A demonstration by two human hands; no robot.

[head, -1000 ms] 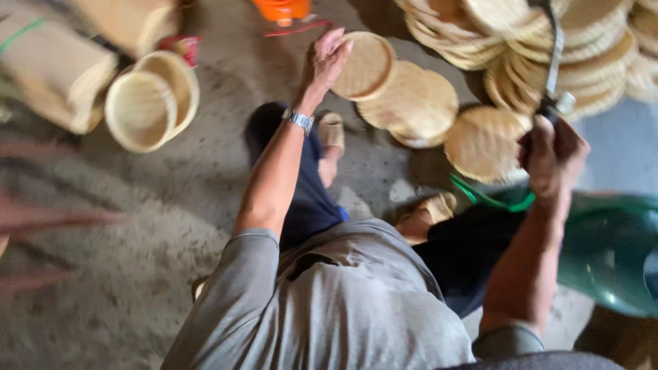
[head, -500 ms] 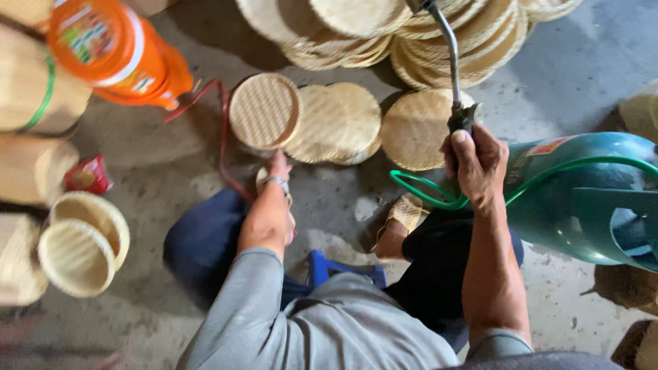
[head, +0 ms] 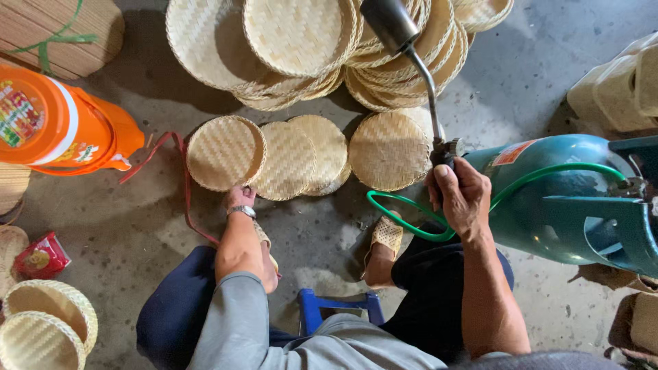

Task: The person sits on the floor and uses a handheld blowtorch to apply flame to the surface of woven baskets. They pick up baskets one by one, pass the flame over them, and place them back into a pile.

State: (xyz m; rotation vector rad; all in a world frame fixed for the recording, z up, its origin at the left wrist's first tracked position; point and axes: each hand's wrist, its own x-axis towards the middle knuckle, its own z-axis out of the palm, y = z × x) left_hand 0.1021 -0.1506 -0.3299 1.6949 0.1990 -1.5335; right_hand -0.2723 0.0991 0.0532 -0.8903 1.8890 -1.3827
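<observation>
The left hand (head: pixel 240 199), just left of the frame's centre, now rests with its fingers curled down on the near rim of a round woven tray (head: pixel 226 152) lying flat on the concrete floor (head: pixel 137 226); half a second ago it was only reaching toward that tray, and a second ago it was stretched out, open, higher up. Whether it actually pinches the rim or only touches it, I cannot tell. The right hand (head: pixel 462 199), right of centre, keeps its closed grip on the handle of a gas torch (head: pixel 411 62), whose tube rises to a dark nozzle at the top edge; no flame shows. My reading is that the tray at the left hand is being readied for the torch.

That tray overlaps two more woven trays (head: pixel 305 154) to its right, with another single tray (head: pixel 389 151) just below the torch tube. A big heap of trays (head: pixel 295 48) fills the upper middle. A green hose (head: pixel 411 223) loops from the torch to a teal gas cylinder (head: pixel 562 199) at right. An orange jug (head: pixel 62 127) lies at upper left, small baskets (head: pixel 44 322) at lower left.
</observation>
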